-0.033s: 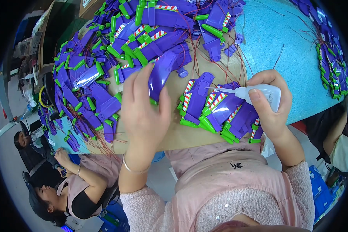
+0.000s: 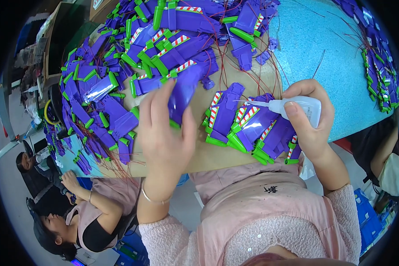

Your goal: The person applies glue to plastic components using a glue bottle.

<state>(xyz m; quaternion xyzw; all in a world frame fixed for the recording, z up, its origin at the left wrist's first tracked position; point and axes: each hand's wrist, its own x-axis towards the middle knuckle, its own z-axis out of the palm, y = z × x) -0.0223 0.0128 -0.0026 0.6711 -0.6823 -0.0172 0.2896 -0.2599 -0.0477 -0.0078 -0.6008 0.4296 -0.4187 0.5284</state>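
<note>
My left hand [image 2: 166, 128] is closed on a glossy purple plastic toy wing [image 2: 181, 95], gripped between thumb and fingers and tilted up above the table. The wing's upper end is smeared by motion. In my right hand [image 2: 317, 117] is a translucent white squeeze bottle [image 2: 303, 108] with a long thin nozzle, lying sideways and pointing left. The nozzle tip is over a purple wing piece [image 2: 228, 104] with a red-and-white striped edge and green end. Beside that piece, several similar wings [image 2: 252, 128] overlap in a row along the near table edge.
A large heap of purple and green wing pieces [image 2: 115, 113] with thin red wires covers the table's left and far side. A blue mat [image 2: 314, 48] lies at right, with another pile [image 2: 381, 80] at its far edge. A person in a dark cap [image 2: 53, 226] sits at left.
The wing in my left hand has shifted and tilted slightly, blurring at its upper end. My right hand and the bottle stay almost in place.
</note>
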